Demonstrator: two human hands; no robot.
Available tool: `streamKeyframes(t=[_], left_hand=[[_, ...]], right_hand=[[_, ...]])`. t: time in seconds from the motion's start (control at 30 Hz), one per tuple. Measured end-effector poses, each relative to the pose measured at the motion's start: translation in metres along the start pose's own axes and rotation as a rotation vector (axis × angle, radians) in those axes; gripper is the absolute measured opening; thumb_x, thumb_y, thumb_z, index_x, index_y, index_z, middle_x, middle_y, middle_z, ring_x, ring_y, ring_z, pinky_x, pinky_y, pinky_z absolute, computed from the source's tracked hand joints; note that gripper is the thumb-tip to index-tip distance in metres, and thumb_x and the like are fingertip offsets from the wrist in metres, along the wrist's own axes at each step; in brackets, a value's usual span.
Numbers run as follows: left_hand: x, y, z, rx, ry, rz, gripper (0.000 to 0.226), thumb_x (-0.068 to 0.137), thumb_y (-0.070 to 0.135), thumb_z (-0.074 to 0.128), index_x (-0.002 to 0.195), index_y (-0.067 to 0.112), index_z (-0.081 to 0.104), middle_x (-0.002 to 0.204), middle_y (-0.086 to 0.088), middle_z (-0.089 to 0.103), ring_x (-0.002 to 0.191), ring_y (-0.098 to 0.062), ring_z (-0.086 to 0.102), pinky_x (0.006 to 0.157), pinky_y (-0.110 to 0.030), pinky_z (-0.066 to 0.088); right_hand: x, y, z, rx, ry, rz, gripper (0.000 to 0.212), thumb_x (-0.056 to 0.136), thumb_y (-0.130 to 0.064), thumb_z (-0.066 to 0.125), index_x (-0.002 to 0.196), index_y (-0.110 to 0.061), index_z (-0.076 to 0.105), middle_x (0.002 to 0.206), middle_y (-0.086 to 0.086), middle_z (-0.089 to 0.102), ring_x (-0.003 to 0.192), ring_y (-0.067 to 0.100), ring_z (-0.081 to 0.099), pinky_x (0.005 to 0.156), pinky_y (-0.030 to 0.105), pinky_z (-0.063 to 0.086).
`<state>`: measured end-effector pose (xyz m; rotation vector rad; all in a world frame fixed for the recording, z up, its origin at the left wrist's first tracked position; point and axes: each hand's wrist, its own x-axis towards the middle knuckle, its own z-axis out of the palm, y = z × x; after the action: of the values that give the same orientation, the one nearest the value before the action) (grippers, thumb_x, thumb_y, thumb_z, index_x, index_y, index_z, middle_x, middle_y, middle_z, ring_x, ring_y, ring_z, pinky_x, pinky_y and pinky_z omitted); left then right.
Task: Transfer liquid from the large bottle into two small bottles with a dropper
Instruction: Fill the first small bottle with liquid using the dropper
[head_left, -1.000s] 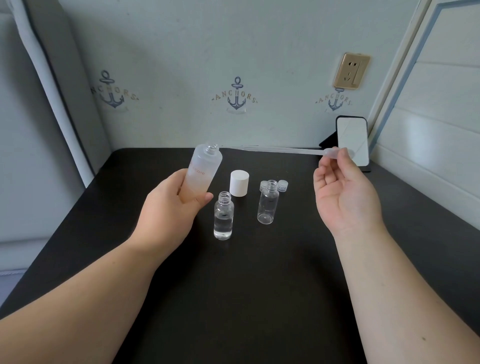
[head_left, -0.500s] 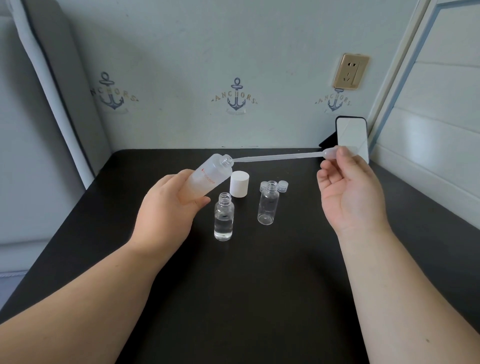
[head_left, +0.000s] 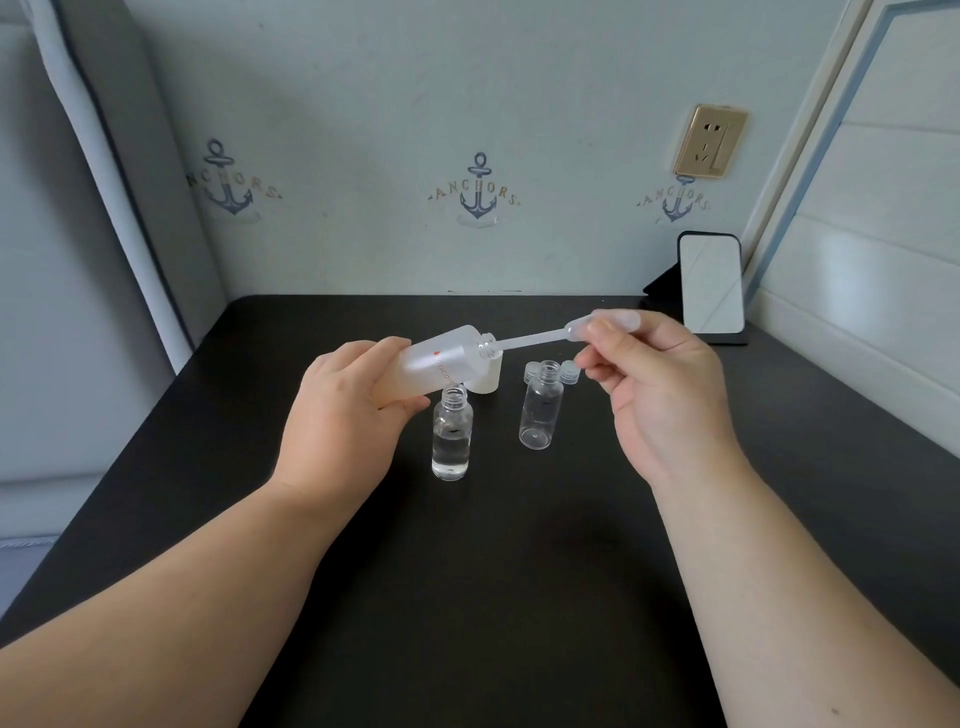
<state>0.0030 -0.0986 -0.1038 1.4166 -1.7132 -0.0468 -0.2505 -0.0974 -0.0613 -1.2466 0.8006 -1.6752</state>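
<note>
Left hand (head_left: 343, 415): it grips the big bottle (head_left: 441, 364) and tips it sideways, with the open mouth pointing right.
Right hand (head_left: 660, 395): it pinches the soft bulb of the dropper (head_left: 540, 339) with finger and thumb.
Dropper: the thin tip goes into the mouth of the big bottle.
Near small bottle (head_left: 451, 441): it stands open on the bench (head_left: 493, 571), just under the big bottle, and has clear water in it, about half way up.
Far small bottle (head_left: 539, 410): it stands open a bit to the right and looks empty.
Small caps (head_left: 569, 370): two clear ones sit just behind the far small bottle.
White cap (head_left: 488, 376): it stands behind the big bottle.
Mirror (head_left: 710, 283): it leans at the back right of the bench, by the wall.
</note>
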Motion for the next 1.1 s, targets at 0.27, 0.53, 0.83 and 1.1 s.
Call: streamKeyframes(t=[0.27,0.53,0.83,1.1], left_hand=[[-0.001,0.000,0.003,0.014,0.023,0.024,0.051,0.083,0.022,0.082,0.131,0.023,0.065,0.118,0.007,0.063,0.111,-0.022,0.053,0.091,-0.031,0.039],[-0.001,0.001,0.002,0.003,0.021,0.014,0.052,0.084,0.024,0.081,0.133,0.023,0.064,0.121,0.008,0.063,0.113,-0.021,0.053,0.093,-0.031,0.040],[-0.001,-0.001,0.003,-0.007,0.020,-0.020,0.053,0.083,0.025,0.083,0.133,0.025,0.064,0.120,0.009,0.063,0.113,-0.021,0.053,0.092,-0.030,0.039],[0.002,-0.002,0.002,-0.017,0.002,-0.057,0.049,0.083,0.026,0.081,0.130,0.027,0.064,0.117,0.010,0.063,0.110,-0.021,0.055,0.093,-0.038,0.047]], right_hand=[[-0.004,0.009,0.009,-0.132,-0.045,-0.015,0.007,0.090,-0.005,0.072,0.092,-0.010,0.077,0.091,0.013,0.077,0.071,0.020,0.071,0.062,0.022,0.051],[-0.003,0.007,0.008,-0.091,-0.049,0.002,0.006,0.089,-0.007,0.072,0.093,-0.011,0.076,0.095,0.014,0.077,0.069,0.021,0.068,0.058,0.021,0.047],[-0.001,0.003,-0.001,0.039,-0.013,0.077,0.021,0.080,-0.026,0.074,0.095,-0.012,0.076,0.097,0.005,0.077,0.076,0.015,0.069,0.069,0.023,0.052],[0.004,0.001,-0.009,0.226,0.031,0.111,0.014,0.089,-0.020,0.068,0.083,-0.017,0.081,0.093,0.002,0.076,0.079,0.013,0.069,0.069,0.022,0.054]])
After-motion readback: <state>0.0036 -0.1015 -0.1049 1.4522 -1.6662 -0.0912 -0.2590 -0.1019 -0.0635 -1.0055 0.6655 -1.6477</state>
